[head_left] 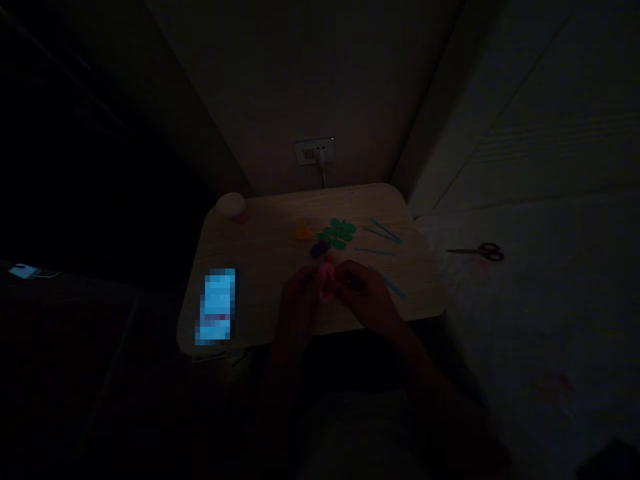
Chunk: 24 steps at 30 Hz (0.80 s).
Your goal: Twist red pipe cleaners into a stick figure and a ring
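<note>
While the left hand (300,293) and right hand (369,293), nearly closed, hold a looped pink piece (327,271) over the desk (260,250)'s front, rounded green leaves (340,233) lie near its middle. Straight blue strips (375,251) lie toward its right.

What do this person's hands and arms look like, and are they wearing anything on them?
They are ordinary human hands: the left hand and right hand look bare, with no gloves visible. The forearms fade into shadow, so it's too dark to tell about sleeves, rings or markings.
</note>
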Tool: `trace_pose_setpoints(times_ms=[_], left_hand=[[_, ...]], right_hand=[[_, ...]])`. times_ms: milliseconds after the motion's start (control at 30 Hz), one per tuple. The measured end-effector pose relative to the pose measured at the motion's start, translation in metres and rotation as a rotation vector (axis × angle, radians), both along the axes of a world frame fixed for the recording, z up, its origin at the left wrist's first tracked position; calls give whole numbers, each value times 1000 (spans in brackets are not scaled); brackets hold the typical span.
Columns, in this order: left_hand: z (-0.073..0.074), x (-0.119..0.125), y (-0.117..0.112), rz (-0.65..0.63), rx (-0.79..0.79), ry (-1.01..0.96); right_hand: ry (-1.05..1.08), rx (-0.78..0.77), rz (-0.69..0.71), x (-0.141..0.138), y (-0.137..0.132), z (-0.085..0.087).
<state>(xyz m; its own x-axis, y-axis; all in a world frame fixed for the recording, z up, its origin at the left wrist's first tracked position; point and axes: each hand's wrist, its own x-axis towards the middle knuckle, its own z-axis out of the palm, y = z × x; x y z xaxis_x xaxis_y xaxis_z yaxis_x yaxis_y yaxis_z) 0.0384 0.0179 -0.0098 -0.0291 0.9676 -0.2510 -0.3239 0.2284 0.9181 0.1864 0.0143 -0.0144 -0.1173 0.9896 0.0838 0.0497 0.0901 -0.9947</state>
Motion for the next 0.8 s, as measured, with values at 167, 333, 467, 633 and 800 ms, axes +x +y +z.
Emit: trace_pose_setpoints(times_ms=[167, 333, 467, 633, 800], left_hand=[[-3, -4, -2, -43, 2, -107], [-5, -5, -1, -84, 20, -227], [1, -7, -1, -90, -47, -212], [-1, 0, -3, -69, 3, -53], [-8, 5, -2, -44, -9, -72]], right_hand=[[51, -34, -68, 5, 0, -4], [75, -31, -15, 5, 0, -6], [22, -35, 10, 2, -1, -5], [71, -72, 83, -3, -5, -4], [61, -26, 80, 0, -2, -2]])
